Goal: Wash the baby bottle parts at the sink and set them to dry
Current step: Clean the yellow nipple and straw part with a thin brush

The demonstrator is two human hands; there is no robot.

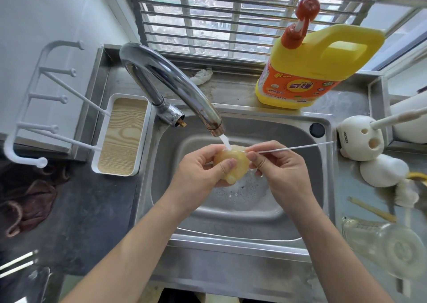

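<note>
Fingers [205,155] of the left hand [198,171] curl round a yellowish teat [238,162], with the thumb pressed on its side. The right hand [282,173] pinches a thin white stick [295,146] between thumb and forefinger; its tip is at the teat and its tail points right. Water [225,142] from the tap [171,81] falls on the teat above the sink [291,129]. A glass bottle [388,245] lies on the counter to the right.
</note>
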